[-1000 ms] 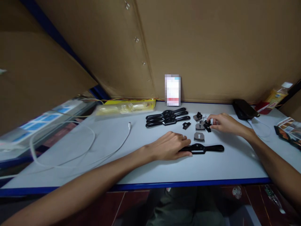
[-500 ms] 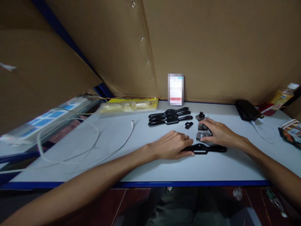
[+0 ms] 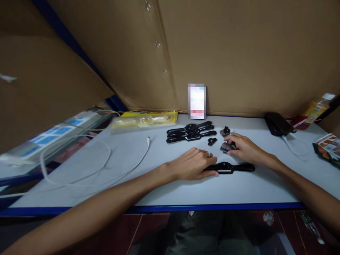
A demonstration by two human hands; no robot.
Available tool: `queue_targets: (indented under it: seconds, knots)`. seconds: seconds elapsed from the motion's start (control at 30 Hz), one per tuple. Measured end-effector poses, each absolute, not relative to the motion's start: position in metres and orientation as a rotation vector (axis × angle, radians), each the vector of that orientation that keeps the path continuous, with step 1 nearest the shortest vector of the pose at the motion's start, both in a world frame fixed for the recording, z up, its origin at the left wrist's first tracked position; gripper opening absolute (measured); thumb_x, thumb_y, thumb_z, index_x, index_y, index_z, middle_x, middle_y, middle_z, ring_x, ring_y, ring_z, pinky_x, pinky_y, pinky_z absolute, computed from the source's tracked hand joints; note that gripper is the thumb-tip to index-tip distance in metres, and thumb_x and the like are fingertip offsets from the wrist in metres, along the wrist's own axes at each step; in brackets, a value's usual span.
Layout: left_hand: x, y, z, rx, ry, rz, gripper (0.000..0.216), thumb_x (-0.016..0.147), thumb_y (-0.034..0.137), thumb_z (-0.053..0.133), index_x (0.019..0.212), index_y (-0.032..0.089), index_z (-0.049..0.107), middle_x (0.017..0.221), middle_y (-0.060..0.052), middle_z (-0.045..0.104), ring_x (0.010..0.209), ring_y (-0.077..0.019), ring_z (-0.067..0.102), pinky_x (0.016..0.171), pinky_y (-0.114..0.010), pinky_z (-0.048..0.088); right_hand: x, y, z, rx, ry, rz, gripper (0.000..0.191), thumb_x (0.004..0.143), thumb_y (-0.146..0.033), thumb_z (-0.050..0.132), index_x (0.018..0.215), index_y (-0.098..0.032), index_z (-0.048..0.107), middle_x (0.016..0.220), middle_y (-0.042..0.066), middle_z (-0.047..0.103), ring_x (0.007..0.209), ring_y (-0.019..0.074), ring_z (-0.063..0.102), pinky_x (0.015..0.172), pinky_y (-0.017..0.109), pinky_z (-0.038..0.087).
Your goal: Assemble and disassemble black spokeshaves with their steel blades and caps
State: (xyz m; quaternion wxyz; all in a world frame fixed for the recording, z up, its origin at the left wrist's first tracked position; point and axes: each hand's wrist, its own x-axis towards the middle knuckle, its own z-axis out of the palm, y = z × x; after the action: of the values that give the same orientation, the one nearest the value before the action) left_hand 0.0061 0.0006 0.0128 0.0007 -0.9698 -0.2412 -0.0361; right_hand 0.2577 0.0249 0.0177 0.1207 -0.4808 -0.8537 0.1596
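Observation:
My left hand (image 3: 195,164) is closed round the left handle of a black spokeshave body (image 3: 225,168), which lies flat near the front of the table. Its slotted middle and right handle stick out past my fingers. Just behind it, my right hand (image 3: 243,147) pinches a flat grey spokeshave blade (image 3: 225,147) between thumb and fingers, low over the tabletop; my fingers partly hide it. Beyond those fingertips are more grey blades (image 3: 223,133) with a small black cap on top. Another black cap (image 3: 212,141) lies to the left. Several spokeshave bodies (image 3: 191,131) rest side by side farther back.
A phone (image 3: 197,102) leans on the cardboard wall. Along the back left lies a yellow plastic-wrapped packet (image 3: 145,119). A white cable (image 3: 143,156) loops across the left side, near a power strip (image 3: 50,132). At right are a dark case (image 3: 280,124) and a bottle (image 3: 316,109).
My right hand has shifted slightly back with the blade, which now lies over the grey parts behind and no longer close to the spokeshave body. My left hand has stayed put.

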Motion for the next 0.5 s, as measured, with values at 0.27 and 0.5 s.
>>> queue_targets:
  seconds: [0.27, 0.5]
  knots:
    - [0.0055, 0.0008, 0.0133, -3.056, -0.746, -0.129, 0.044, 0.102, 0.055, 0.039, 0.084, 0.018, 0.057, 0.074, -0.002, 0.061, 0.059, -0.015, 0.052, 0.054, -0.031, 0.024, 0.2582, 0.0223, 0.0202, -1.53, -2.536, 0.34, 0.036, 0.087, -0.037, 0.066, 0.119, -0.021, 0.064, 0.123, 0.011, 0.059, 0.099, 0.0278, 0.062, 0.087, 0.042, 0.047]
    - [0.006, 0.0009, 0.0127, -3.054, -0.764, -0.113, 0.043, 0.102, 0.055, 0.041, 0.085, 0.018, 0.057, 0.075, -0.003, 0.061, 0.059, -0.0153, 0.052, 0.054, -0.031, 0.025, 0.2599, 0.0243, 0.0212, -1.403, -2.571, 0.428, 0.028, 0.085, -0.021, 0.063, 0.113, -0.02, 0.064, 0.113, 0.01, 0.061, 0.097, 0.0247, 0.06, 0.085, 0.039, 0.046]
